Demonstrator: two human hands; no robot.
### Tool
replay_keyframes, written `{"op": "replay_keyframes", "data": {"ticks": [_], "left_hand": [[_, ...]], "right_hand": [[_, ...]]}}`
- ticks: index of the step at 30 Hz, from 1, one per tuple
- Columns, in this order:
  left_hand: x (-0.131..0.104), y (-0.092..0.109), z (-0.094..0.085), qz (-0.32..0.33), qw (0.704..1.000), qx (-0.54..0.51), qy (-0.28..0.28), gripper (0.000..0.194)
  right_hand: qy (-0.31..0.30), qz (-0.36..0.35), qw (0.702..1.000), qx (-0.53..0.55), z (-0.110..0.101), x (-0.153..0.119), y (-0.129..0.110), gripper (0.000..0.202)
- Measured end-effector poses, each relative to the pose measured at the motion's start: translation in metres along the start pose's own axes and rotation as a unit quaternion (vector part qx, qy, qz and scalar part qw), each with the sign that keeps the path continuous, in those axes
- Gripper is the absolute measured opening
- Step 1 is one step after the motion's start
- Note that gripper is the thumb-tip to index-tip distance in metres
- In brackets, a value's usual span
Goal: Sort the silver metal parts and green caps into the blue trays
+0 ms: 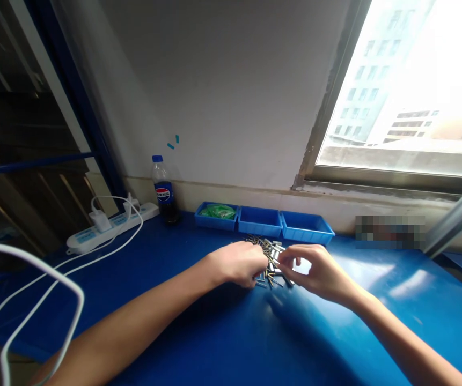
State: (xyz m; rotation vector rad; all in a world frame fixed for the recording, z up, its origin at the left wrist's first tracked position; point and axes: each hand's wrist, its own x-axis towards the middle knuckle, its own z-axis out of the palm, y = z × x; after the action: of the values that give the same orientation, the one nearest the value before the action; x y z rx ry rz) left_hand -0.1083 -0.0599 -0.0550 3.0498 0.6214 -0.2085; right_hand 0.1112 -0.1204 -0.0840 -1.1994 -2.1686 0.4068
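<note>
From here I read the metal pieces (271, 261), heaped on the blue table (222, 343), as light, stiff, slippery—best pinched mid-length; left hand (241, 261) curled, right hand (327, 273) loosely bent—grips I can't tell.

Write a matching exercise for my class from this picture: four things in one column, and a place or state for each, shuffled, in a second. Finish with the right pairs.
Column one
1. Bottle
2. Green bag
3. Pile of metal pieces
4. Power strip

Column two
A. Between the left hand and the right hand
B. Has white plugs in it
C. Upright, with a blue cap on
D. Inside the leftmost blue tray

Right pairs: 1-C, 2-D, 3-A, 4-B
</note>
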Motion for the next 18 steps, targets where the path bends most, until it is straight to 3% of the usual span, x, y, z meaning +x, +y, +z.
{"op": "replay_keyframes", "data": {"ticks": [12,18], "left_hand": [[-0.006,0.0,0.01,-0.054,0.998,-0.005,0.038,0.008],[-0.008,0.0,0.024,-0.052,0.995,0.019,0.088,0.01]], "right_hand": [[0.027,-0.011,1.0,-0.009,0.011,-0.012,0.01,0.015],[0.043,-0.012,0.999,-0.009,0.019,-0.013,0.012,0.014]]}}
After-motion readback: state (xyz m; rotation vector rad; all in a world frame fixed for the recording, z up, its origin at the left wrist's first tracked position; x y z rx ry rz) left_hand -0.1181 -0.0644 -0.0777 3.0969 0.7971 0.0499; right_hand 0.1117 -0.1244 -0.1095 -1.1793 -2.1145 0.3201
